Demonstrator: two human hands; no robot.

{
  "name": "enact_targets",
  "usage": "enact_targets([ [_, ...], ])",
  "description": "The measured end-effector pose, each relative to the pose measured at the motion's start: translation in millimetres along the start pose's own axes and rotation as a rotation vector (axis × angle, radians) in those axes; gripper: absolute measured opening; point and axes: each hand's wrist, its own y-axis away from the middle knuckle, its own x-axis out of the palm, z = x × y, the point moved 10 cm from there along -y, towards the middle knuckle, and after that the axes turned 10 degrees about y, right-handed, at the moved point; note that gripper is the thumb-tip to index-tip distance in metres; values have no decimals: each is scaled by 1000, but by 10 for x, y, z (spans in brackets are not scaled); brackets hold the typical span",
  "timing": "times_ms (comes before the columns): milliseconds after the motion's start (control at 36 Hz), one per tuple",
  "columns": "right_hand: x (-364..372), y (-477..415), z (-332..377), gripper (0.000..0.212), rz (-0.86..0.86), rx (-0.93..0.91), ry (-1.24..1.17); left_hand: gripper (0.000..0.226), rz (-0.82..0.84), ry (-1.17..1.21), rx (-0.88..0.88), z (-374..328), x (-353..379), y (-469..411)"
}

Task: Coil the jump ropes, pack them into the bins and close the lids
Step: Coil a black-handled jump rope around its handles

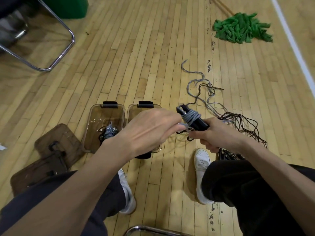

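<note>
In the middle of the frame, a little to the right, the right hand [219, 133] grips the lower end of a jump rope [191, 116]. Its two black handles lie side by side and grey cord is wound around them. The handles stick out up and to the left from the fist. The left hand [150, 132] comes from the left, its back to the camera. Its fingertips are closed together on the grey cord just under the wound part, so both hands touch the same rope.

Behind the left hand, two clear brown bins stand side by side on the wooden floor [153, 48], both without lid. The left bin [95, 116] holds one coiled rope [109, 132]. The right bin [134, 109] is mostly hidden by the hand, and I cannot tell what is inside. Two brown lids [66, 138] lie at the lower left.

To the right of the hands, loose ropes [238, 120], dark and grey, lie tangled on the floor. A green mop head [242, 28] lies at the upper right.
</note>
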Motion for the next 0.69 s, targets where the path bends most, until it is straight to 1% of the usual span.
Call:
enact_targets([
  [111,258,83,14,22,203,24,47,33,-43,-62,117,-124,-21,-5],
  [194,458,152,-13,22,341,61,128,27,-23,-61,126,-133,6,-3],
  [250,540,190,-31,21,396,84,170,29,-6,-53,121,-124,40,-10],
  [306,588,238,-17,22,435,87,197,30,12,2,95,-102,55,-28],
  [417,576,392,59,24,454,58,199,37,32,188,-1,-79,-1,-58],
  [556,530,754,178,30,453,15,228,31,-19,285,-3,-261,-134,-102],
  [639,400,1025,328,26,379,-17,224,19,-46,296,-10,-451,-314,-168],
  [694,254,1204,458,24,298,-43,258,23,-78,287,9,-636,-482,-219],
])
